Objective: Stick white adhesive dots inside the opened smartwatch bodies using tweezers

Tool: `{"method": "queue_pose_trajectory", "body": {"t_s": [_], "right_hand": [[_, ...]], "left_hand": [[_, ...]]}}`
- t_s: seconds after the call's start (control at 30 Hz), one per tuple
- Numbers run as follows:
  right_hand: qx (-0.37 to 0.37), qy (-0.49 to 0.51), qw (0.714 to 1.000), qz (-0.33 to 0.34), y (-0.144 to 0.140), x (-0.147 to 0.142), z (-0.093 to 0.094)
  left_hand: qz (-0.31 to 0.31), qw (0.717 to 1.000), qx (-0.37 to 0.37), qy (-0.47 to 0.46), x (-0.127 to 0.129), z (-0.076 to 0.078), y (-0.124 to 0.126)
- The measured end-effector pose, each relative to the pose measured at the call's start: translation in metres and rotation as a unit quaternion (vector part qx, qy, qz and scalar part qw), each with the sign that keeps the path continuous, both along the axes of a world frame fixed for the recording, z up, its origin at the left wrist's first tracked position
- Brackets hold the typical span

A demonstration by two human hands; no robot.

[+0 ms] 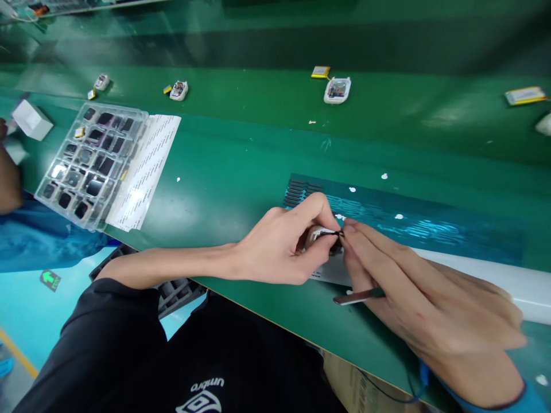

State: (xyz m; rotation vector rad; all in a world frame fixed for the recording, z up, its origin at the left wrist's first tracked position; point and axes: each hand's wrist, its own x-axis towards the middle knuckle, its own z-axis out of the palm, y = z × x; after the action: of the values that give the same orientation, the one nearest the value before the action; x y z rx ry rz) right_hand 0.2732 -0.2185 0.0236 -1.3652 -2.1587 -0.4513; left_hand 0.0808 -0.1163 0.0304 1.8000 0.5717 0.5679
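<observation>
My left hand (293,246) is closed around a small white watch-like case (316,234), which its fingers largely cover. At the right end of the case, the thumb and fingertips of my right hand (387,269) pinch a small black piece (338,233). Tucked under the right hand's fingers is a flat metal tool (357,296) that looks like tweezers, its end poking out to the left. Beneath and behind both hands lies a shiny blue film sheet (451,229) with rows of black strips (297,192) at its left end.
A clear compartment tray (92,166) of watch parts overlaps a white printed sheet (150,166) at left. Along the back sit open watch cases (337,90) with yellow-edged batteries (321,71). Another person's arm (8,178) shows at far left, near a white box (32,120).
</observation>
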Motion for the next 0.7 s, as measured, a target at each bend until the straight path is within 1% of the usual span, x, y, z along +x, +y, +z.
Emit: {"method": "queue_pose_trajectory", "body": {"t_s": [0.07, 0.13, 0.2, 0.27, 0.33, 0.47, 0.5, 0.57, 0.63, 0.67, 0.7], "right_hand": [[0.005, 0.017, 1.000, -0.008, 0.001, -0.001, 0.000], [-0.009, 0.052, 0.998, -0.019, 0.004, -0.004, 0.001], [-0.060, 0.154, 0.986, -0.034, 0.007, -0.006, 0.004], [-0.120, 0.276, 0.952, -0.051, 0.010, -0.009, 0.006], [-0.164, 0.351, 0.919, -0.071, 0.012, -0.012, 0.007], [-0.228, 0.392, 0.886, -0.094, 0.014, -0.015, 0.007], [-0.247, 0.411, 0.873, -0.091, 0.014, -0.015, 0.007], [-0.282, 0.462, 0.837, -0.087, 0.017, -0.015, 0.008], [-0.301, 0.509, 0.802, -0.090, 0.018, -0.015, 0.010], [-0.300, 0.524, 0.791, -0.094, 0.018, -0.015, 0.011], [-0.296, 0.532, 0.788, -0.098, 0.018, -0.016, 0.011]], "left_hand": [[0.003, 1.000, 0.016, -0.009, 0.000, 0.000, -0.001], [0.007, 1.000, 0.001, -0.013, 0.000, -0.001, -0.001], [0.003, 0.999, -0.046, -0.016, -0.001, -0.002, 0.000], [-0.008, 0.997, -0.079, -0.022, -0.001, -0.004, 0.000], [-0.017, 0.997, -0.073, -0.028, -0.002, -0.004, 0.000], [-0.031, 0.999, -0.017, -0.016, -0.003, -0.003, 0.000], [-0.037, 0.999, -0.008, -0.009, -0.003, -0.002, 0.001], [-0.053, 0.999, 0.002, 0.005, -0.004, -0.001, 0.003], [-0.070, 0.997, 0.009, 0.016, -0.004, -0.002, 0.005], [-0.075, 0.997, 0.013, 0.020, -0.004, -0.002, 0.006], [-0.078, 0.997, 0.016, 0.020, -0.004, -0.002, 0.007]]}}
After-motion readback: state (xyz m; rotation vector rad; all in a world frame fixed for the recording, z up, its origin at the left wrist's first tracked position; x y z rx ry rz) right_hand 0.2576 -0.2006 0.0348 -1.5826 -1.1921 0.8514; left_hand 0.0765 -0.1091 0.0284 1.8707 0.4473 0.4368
